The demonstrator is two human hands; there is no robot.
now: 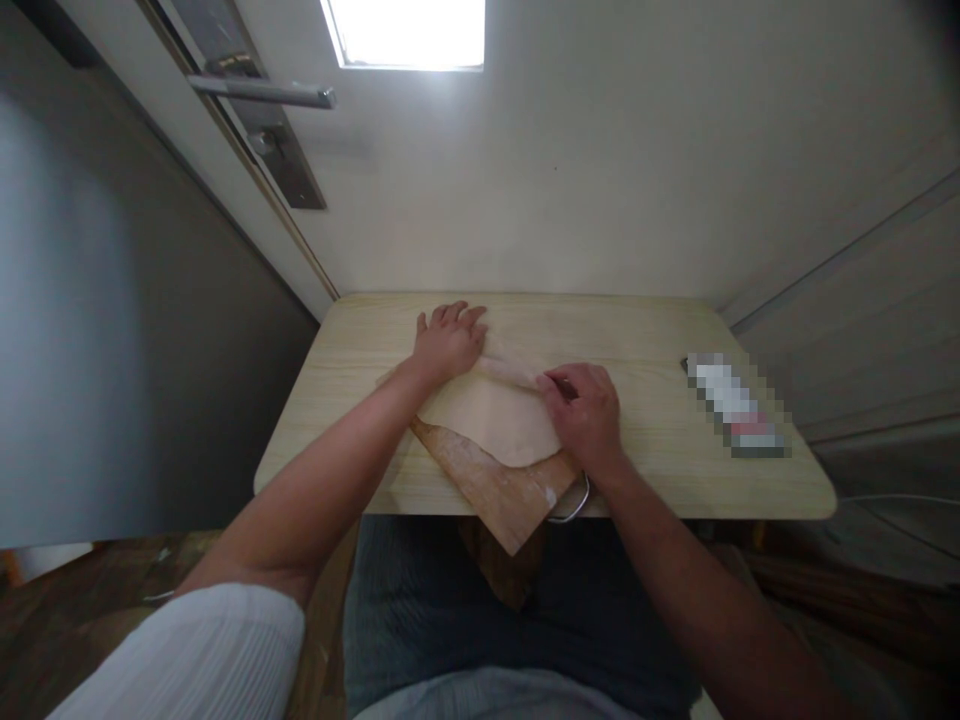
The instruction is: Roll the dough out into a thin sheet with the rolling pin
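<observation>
A thin, pale dough sheet [499,425] lies over a floured wooden board [487,483]. Along the sheet's far side runs a raised, rounded fold [510,370]; whether anything is inside it cannot be seen. My left hand [450,340] rests at the fold's left end, palm down with fingers spread. At the other end, my right hand [581,410] has its fingers curled and its thumb pressed against the dough edge. The board sits askew, one corner jutting past the table's front edge. A metal wire handle [576,505] shows at its right, below my right wrist.
The light wooden table [645,480] stands against a white door with a metal handle [262,92]. A blurred-out flat object [735,405] lies on the table's right side. A grey panel [150,330] rises at the left. My legs are under the front edge.
</observation>
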